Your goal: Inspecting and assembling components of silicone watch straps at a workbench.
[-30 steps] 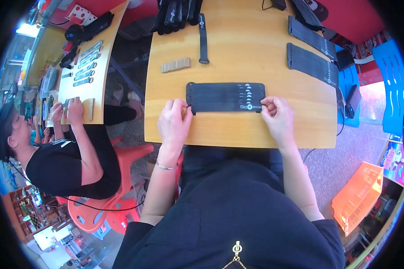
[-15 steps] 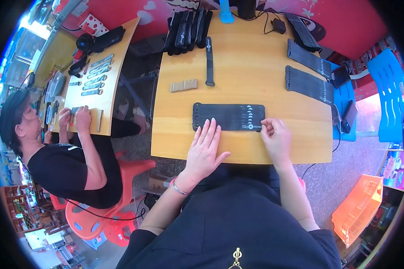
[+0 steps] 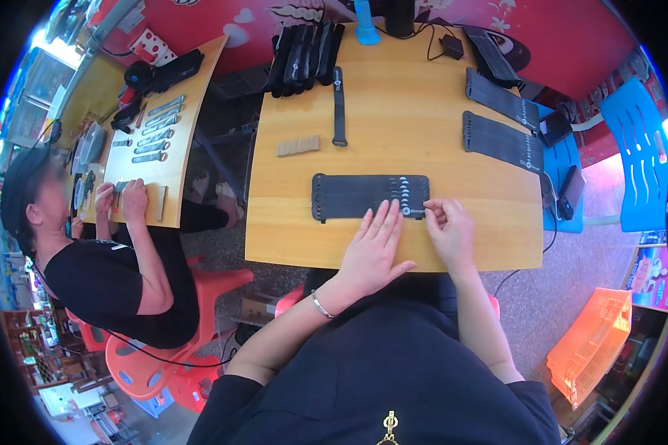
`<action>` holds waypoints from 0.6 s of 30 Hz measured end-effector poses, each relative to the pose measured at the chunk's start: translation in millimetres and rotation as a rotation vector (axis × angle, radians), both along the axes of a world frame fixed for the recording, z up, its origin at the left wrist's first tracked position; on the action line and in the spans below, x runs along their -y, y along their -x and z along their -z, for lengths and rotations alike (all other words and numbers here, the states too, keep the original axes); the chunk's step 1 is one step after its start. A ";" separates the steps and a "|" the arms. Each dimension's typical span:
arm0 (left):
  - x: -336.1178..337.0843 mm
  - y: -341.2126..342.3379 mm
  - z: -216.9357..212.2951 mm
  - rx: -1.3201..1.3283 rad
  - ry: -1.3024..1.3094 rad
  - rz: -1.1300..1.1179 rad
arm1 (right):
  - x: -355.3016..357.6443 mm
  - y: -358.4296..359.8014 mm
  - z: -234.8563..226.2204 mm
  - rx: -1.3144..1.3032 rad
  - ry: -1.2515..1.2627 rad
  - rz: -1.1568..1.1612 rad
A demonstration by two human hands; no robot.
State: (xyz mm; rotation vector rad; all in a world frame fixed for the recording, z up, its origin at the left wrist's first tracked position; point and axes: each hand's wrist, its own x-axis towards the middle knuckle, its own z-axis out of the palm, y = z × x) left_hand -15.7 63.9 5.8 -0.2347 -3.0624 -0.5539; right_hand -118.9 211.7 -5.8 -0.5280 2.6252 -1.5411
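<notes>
In front of me lies a row of overlapping black straps (image 3: 349,191), their looped ends to the left and pale printed marks toward the right. My left hand (image 3: 371,248) is open and flat, its fingertips resting on the lower right part of the straps. At their lower right corner, my right hand (image 3: 451,230) has thumb and forefinger pinched at the end of the nearest strap. A single black strap (image 3: 339,107) lies lengthwise farther back, beside a small tan block of pieces (image 3: 298,145).
Bundled black straps (image 3: 302,59) lie at the table's back left. Two more fanned sets (image 3: 502,139) lie at its right edge near a blue chair (image 3: 634,156). A co-worker (image 3: 104,274) sits at another table on the left. An orange basket (image 3: 590,345) stands lower right.
My left hand has slid right along the straps, from their left part toward their right end. My right hand stays at the right corner, pinching. The whole view has shifted slightly.
</notes>
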 end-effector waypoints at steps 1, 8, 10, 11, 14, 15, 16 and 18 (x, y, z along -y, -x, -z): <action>-4.8 3.6 1.3 0.003 0.001 0.002 | -0.5 0.1 0.9 0.005 0.018 0.003; -35.6 29.4 5.2 -0.039 -0.098 0.099 | -13.3 0.9 15.2 0.253 0.559 0.099; -39.7 33.0 3.3 -0.026 -0.081 0.113 | -14.5 3.0 12.2 0.255 0.619 0.118; -41.2 34.8 2.2 -0.018 -0.066 0.128 | -16.1 3.9 10.2 0.252 0.678 0.137; -27.2 31.0 0.4 0.032 -0.237 0.202 | -21.6 5.2 11.2 0.260 0.751 0.147; -20.2 26.4 -2.3 0.029 -0.237 0.204 | -23.8 5.9 13.8 0.256 0.752 0.147; -11.6 18.6 -6.1 -0.020 -0.183 0.133 | -25.5 6.8 16.8 0.267 0.771 0.146; 5.6 1.5 -9.4 -0.069 -0.129 0.063 | -26.4 5.8 17.5 0.276 0.790 0.145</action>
